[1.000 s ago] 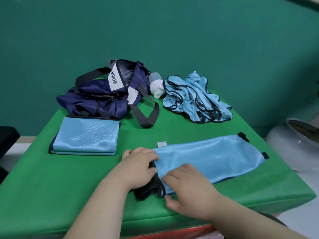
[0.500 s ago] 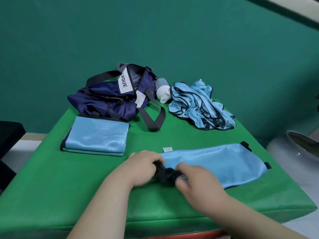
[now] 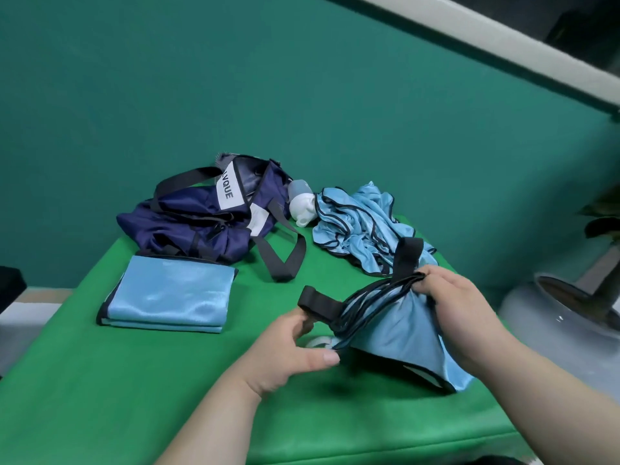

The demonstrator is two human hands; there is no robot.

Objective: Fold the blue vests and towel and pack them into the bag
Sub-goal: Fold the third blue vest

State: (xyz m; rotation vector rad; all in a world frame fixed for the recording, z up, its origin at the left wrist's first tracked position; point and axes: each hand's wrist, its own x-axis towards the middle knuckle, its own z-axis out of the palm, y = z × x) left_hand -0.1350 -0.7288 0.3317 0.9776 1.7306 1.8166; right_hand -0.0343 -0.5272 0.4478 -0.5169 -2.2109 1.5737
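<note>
The left hand (image 3: 295, 347) pinches one trimmed end of the vest (image 3: 396, 340). The right hand (image 3: 453, 297) grips the other, holding it raised over the table (image 3: 100, 380), likely to align edges. A folded vest (image 3: 167, 297) lies beside the bag (image 3: 201, 223), staged for packing.

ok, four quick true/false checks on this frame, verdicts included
1. The left hand and right hand both grip the light blue black-trimmed vest. True.
2. A crumpled pile of light blue vests lies right of the navy fabric bag. True.
3. The gripped vest lies spread flat on the green table. False: it is bunched up between the hands.
4. The folded light blue vest sits inside the bag. False: it lies on the table, in front of the bag.
</note>
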